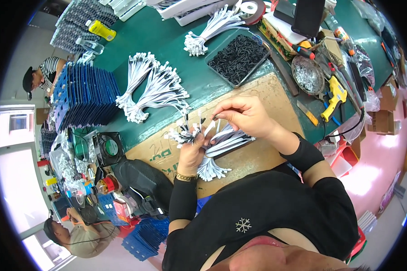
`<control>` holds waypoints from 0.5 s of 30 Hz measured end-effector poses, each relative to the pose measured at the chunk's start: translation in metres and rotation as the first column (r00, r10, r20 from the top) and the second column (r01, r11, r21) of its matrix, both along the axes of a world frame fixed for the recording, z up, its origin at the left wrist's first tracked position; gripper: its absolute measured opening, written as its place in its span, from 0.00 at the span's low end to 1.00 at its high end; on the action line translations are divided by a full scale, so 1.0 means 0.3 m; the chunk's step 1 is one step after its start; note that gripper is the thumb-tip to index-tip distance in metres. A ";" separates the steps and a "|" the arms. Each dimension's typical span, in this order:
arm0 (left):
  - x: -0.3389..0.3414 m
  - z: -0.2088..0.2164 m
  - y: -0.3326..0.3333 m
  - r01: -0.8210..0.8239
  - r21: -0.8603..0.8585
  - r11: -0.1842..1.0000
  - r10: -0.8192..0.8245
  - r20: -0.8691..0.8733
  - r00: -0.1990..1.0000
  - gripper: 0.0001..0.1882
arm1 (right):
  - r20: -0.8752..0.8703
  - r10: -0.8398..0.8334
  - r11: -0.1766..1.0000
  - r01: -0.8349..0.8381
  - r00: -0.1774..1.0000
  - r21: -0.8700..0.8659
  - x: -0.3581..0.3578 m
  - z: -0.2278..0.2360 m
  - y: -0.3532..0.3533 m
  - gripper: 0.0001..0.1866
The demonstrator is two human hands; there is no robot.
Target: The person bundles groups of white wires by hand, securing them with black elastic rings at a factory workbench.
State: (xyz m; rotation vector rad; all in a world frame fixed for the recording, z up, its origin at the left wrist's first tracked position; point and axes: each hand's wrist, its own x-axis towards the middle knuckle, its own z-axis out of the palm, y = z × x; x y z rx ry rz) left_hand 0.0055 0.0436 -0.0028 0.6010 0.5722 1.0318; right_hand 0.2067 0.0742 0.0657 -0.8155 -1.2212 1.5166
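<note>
My left hand (192, 156) is closed round a bundle of thin white and grey cables (230, 143) with white plug ends, some of them tipped black. The bundle fans out over a brown cardboard sheet (269, 97). Thumb and forefinger of my right hand (248, 115) pinch a small dark piece by the cable ends, just above the left hand; its exact shape is too small to tell. Beyond the hands stands a clear tray (234, 85) filled with short black sleeve-like pieces (239, 56). More bundles of white cables (160, 86) lie to the left of it.
A yellow hot glue gun (336, 97), a yellow-handled scraper (309, 114) and a round dish of clear bits (307, 74) lie at right. Blue slotted racks (83, 97) stand at left, near a small fan (109, 149). Two other people are at far left.
</note>
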 end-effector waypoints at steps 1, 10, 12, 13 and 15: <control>0.001 0.004 -0.001 -0.005 0.006 1.000 0.006 -0.019 1.000 0.10 | 0.002 0.002 1.000 -0.002 1.000 0.011 0.003 -0.001 -0.001 0.05; 0.009 0.008 0.002 -0.008 0.014 1.000 0.008 -0.007 1.000 0.10 | 0.122 -0.049 0.975 0.021 0.991 0.223 0.015 -0.011 0.010 0.05; 0.010 0.005 0.004 -0.004 0.016 1.000 0.004 -0.012 1.000 0.10 | 0.155 -0.051 0.966 0.009 0.987 0.258 0.023 -0.014 0.020 0.05; 0.010 0.003 0.005 0.002 0.015 1.000 -0.001 -0.017 1.000 0.10 | 0.189 -0.050 0.955 -0.008 0.981 0.295 0.026 -0.015 0.025 0.05; 0.009 0.004 0.004 0.009 0.011 1.000 -0.009 -0.024 1.000 0.10 | 0.183 -0.026 0.961 -0.026 0.983 0.274 0.033 -0.004 0.030 0.06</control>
